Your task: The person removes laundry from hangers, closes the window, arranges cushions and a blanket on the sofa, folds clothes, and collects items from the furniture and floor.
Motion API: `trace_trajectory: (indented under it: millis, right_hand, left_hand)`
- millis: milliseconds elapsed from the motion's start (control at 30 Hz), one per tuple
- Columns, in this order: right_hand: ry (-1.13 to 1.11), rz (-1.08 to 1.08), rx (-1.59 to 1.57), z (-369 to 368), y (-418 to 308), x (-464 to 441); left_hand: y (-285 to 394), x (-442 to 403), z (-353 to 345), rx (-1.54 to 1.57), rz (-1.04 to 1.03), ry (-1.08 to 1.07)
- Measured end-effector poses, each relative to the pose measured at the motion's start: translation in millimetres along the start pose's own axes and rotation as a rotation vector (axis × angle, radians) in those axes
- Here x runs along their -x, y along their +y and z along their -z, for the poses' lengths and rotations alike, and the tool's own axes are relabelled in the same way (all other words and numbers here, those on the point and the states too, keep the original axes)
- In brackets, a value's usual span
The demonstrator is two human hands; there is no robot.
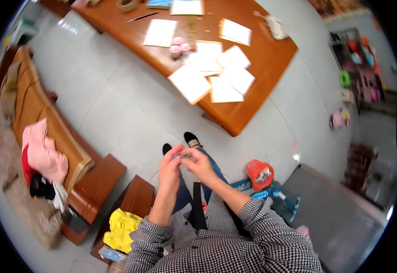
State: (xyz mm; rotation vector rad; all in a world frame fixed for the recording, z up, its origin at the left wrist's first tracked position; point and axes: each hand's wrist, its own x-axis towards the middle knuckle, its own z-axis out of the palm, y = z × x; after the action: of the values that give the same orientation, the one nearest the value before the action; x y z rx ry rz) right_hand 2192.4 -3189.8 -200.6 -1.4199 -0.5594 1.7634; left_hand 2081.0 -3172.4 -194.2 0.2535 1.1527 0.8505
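My left hand [169,166] and my right hand [199,164] meet in front of my body, above my legs. Between their fingertips is a small dark and purplish object [183,156], too small to name. Both hands have their fingers closed around it. Beyond them stands a wooden table [262,77] with several white sheets or cards [190,83] with brown edges, some overlapping. Pink round items [179,45] sit among them, and a pen [142,17] lies further back.
A tan sofa [39,102] with pink clothing [44,152] is on the left. Yellow cloth [122,230] lies on a wooden stool [137,196]. At the right are a red bag [259,174], a blue item [278,194] and a grey surface [328,209].
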Motion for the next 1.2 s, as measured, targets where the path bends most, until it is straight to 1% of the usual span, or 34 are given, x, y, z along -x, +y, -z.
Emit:
trace_trajectory:
  millis: [67, 100, 133, 200, 233, 300, 333, 400, 467, 500, 600, 667, 767, 800, 833, 933, 967, 1000, 1033, 1133, 1167, 1200]
  right_hand:
    - [0.047, 0.066, -0.031, 7.6, 12.9, 15.4]
    - [0.111, 0.106, -0.096, 15.2, 23.7, 21.3]
    - [0.189, 0.1, -0.106, 25.7, 40.7, 27.5]
    - [0.371, -0.002, 0.03, 52.8, 44.4, 52.4]
    - [0.463, -0.011, -0.079, 67.0, 52.5, 64.2]
    - [0.627, -0.022, -0.298, 96.7, 79.5, 87.3]
    - [0.728, 0.009, -0.479, 114.4, 88.3, 101.4]
    - [0.957, -0.016, -0.589, 156.7, 108.6, 128.8]
    - [1.177, -0.041, -0.547, 215.5, 143.3, 156.9]
    - [1.268, -0.023, -0.629, 243.8, 159.9, 172.3]
    - [1.473, -0.025, -0.795, 339.3, 215.6, 208.5]
    - [1.544, -0.086, -0.779, 394.4, 241.1, 228.7]
    - [1.558, -0.25, -0.763, 466.0, 283.9, 249.9]
    - [1.593, -0.274, -0.748, 481.1, 286.3, 250.2]
    - [1.624, -0.305, -0.733, 491.9, 289.7, 251.7]
    - [1.654, -0.401, -0.728, 508.7, 292.3, 258.3]
    - [1.706, -0.426, -0.621, 517.0, 336.4, 254.3]
    - [1.757, -0.445, -0.507, 520.5, 339.9, 254.8]
    - [1.627, -0.482, -0.645, 519.8, 342.2, 259.6]
    - [1.481, -0.576, -0.541, 512.0, 346.3, 251.2]
    - [1.397, -0.524, -0.536, 511.0, 348.4, 248.2]
    - [1.388, -0.514, -0.418, 512.1, 356.1, 243.7]
  left_hand:
    - [-14.1, 2.8, -5.1, -0.162, 0.043, -0.032]
    - [-24.4, 5.7, -13.8, -0.189, 0.106, -0.081]
    - [-33.5, 7.6, -22.7, -0.216, 0.169, -0.127]
    - [-53.9, 17.1, -47.1, -0.31, 0.319, -0.186]
    - [-64.0, 21.1, -58.0, -0.357, 0.387, -0.207]
    - [-103.3, 22.1, -57.7, -0.448, 0.502, -0.34]
    - [-117.8, 24.3, -66.2, -0.492, 0.547, -0.394]
    - [-140.7, 30.5, -83.3, -0.621, 0.629, -0.436]
    - [-166.7, 36.6, -99.6, -0.719, 0.691, -0.464]
    - [-178.4, 39.3, -106.5, -0.763, 0.688, -0.46]
    - [-225.7, 27.1, -108.0, -0.826, 0.724, -0.352]
    - [-258.1, 18.9, -104.8, -0.844, 0.688, -0.227]
    - [-292.3, 14.6, -112.7, -0.871, 0.699, -0.134]
    - [-299.3, 14.8, -119.3, -0.865, 0.703, -0.118]
    - [-304.9, 13.8, -124.4, -0.859, 0.709, -0.095]
    - [-317.0, -3.3, -132.1, -0.946, 0.567, -0.099]
    - [-317.5, -9.4, -136.0, -0.974, 0.546, -0.086]
    - [-318.1, -14.2, -143.7, -0.997, 0.523, -0.079]
    - [-319.7, -17.3, -150.6, -1.0, 0.521, -0.065]
    - [-318.7, -21.2, -171.3, -1.031, 0.515, -0.056]
    - [-320.8, -24.2, -178.6, -1.042, 0.517, -0.061]
    - [-321.9, -28.8, -186.5, -1.079, 0.484, -0.101]
